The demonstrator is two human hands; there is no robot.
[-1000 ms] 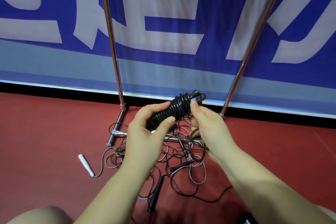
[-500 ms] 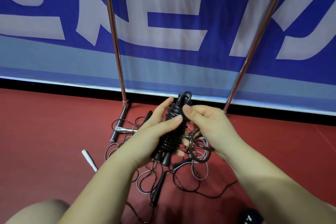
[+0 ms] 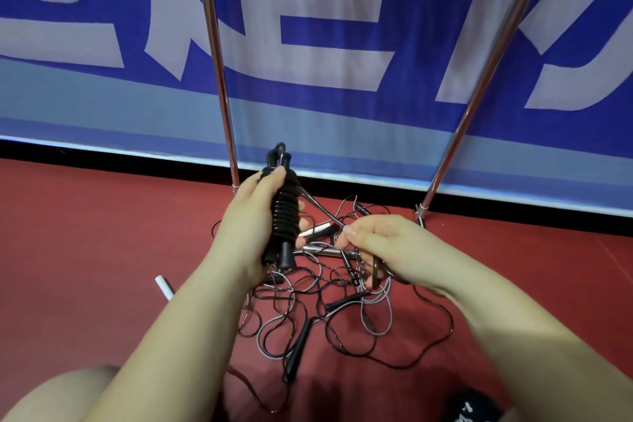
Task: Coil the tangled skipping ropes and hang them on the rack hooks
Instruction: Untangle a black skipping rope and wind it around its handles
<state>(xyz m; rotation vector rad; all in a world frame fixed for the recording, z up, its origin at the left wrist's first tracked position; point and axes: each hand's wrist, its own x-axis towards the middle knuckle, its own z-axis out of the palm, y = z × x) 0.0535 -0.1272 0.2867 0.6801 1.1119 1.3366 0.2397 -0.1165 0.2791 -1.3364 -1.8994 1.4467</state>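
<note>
My left hand grips a black skipping rope wound into a tight upright bundle, its two handle ends sticking out below and a small loop on top. My right hand is apart from the bundle, just right of it, with thin rope loops running under its curled fingers; whether it grips them is unclear. Beneath both hands a tangle of black and grey skipping ropes lies on the red floor, with a black handle in it. The two chrome rack posts rise behind; no hooks are in view.
The rack's chrome base bar lies under the tangle. A white handle sits on the floor to the left, another white one by the bundle. A blue and white banner hangs behind. My knee is at bottom left.
The bundle turned from lying slantwise to upright in my left hand. My right hand let go of its top end and dropped to the right, over the loose loops.
</note>
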